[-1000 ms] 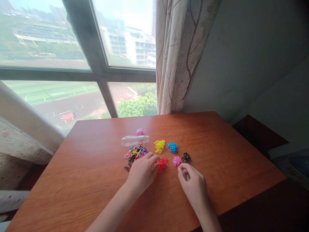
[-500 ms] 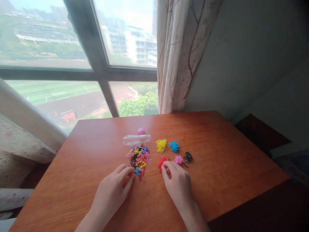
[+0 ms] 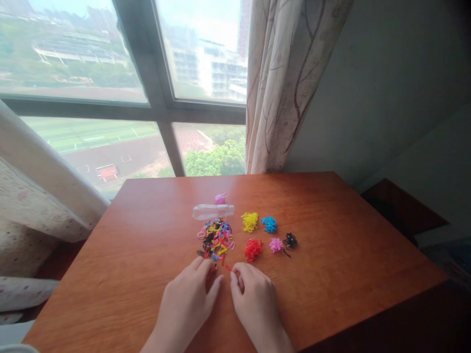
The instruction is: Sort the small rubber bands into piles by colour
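A mixed pile of small coloured rubber bands lies on the wooden table. At its near edge is my left hand, fingers curled, with small dark and red bands showing at the fingertips; the grip itself is partly hidden. Close beside it on the right, my right hand pinches a red rubber band between thumb and forefinger. Beyond the right hand sits a heap of red bands. Separate heaps of yellow bands, blue bands, pink bands and black bands are around it.
A clear plastic bottle-shaped container lies on its side behind the mixed pile, with a pink object behind it. One loose dark band is near the black heap. The table meets a window and curtain at the back.
My right hand has moved from the red heap left and nearer to me, and now has a red band. My left hand has drawn slightly toward me and right. The view has shifted a little.
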A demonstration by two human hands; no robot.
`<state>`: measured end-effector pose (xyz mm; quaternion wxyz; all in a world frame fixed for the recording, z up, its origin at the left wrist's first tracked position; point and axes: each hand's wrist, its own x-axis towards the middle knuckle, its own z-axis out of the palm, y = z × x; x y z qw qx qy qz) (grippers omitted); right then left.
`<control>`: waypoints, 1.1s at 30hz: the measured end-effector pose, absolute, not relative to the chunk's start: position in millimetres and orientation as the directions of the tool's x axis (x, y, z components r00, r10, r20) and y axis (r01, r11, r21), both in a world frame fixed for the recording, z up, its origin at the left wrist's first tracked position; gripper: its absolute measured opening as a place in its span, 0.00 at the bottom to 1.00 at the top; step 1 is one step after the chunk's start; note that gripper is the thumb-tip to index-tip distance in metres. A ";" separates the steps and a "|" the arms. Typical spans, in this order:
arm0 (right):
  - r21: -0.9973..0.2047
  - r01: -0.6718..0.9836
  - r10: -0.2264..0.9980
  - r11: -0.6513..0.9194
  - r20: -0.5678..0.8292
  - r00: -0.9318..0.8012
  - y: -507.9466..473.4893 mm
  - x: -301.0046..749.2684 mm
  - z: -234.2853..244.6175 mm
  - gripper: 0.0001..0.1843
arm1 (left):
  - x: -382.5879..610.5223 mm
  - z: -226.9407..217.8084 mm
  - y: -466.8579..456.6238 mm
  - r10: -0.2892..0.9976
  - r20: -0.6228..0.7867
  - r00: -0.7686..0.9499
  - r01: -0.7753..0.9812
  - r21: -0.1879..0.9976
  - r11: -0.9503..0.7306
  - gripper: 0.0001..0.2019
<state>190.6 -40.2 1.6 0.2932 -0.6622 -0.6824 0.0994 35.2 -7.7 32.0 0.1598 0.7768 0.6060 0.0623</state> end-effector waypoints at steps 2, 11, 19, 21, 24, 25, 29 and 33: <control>-0.535 0.839 0.954 0.099 0.291 0.073 -43.0 200.2 2.3 0.10 | 39.8 32.3 -9.6 0.964 -0.105 0.246 0.937 0.280 -0.208 0.07; -0.534 0.845 0.923 0.041 0.343 0.172 -39.0 234.8 5.3 0.11 | 34.9 20.0 -15.3 0.947 -0.014 0.322 0.923 0.228 -0.311 0.10; -0.512 0.858 0.914 0.046 0.367 0.170 -27.4 244.8 4.8 0.11 | 29.4 19.3 -16.4 0.921 0.031 0.389 0.886 0.261 -0.383 0.12; -0.531 0.845 0.914 0.055 0.367 0.172 -27.8 244.1 5.3 0.12 | 26.6 18.6 -16.7 0.922 0.025 0.386 0.884 0.277 -0.378 0.12; -0.552 0.829 0.928 0.089 0.349 0.132 -32.3 236.6 4.9 0.12 | 20.8 17.8 -17.4 0.931 0.018 0.365 0.886 0.302 -0.353 0.12; -0.554 0.826 0.935 0.107 0.338 0.106 -34.4 232.2 4.4 0.12 | 18.9 17.8 -17.6 0.933 0.016 0.359 0.885 0.310 -0.346 0.12; -0.556 0.817 0.962 0.151 0.273 0.008 -41.0 210.7 2.1 0.09 | 14.8 18.8 -17.0 0.938 0.009 0.347 0.887 0.320 -0.332 0.11; -0.527 0.839 0.976 0.138 0.217 -0.025 -38.3 192.9 3.3 0.07 | 15.8 19.7 -15.7 0.931 -0.009 0.364 0.886 0.311 -0.343 0.12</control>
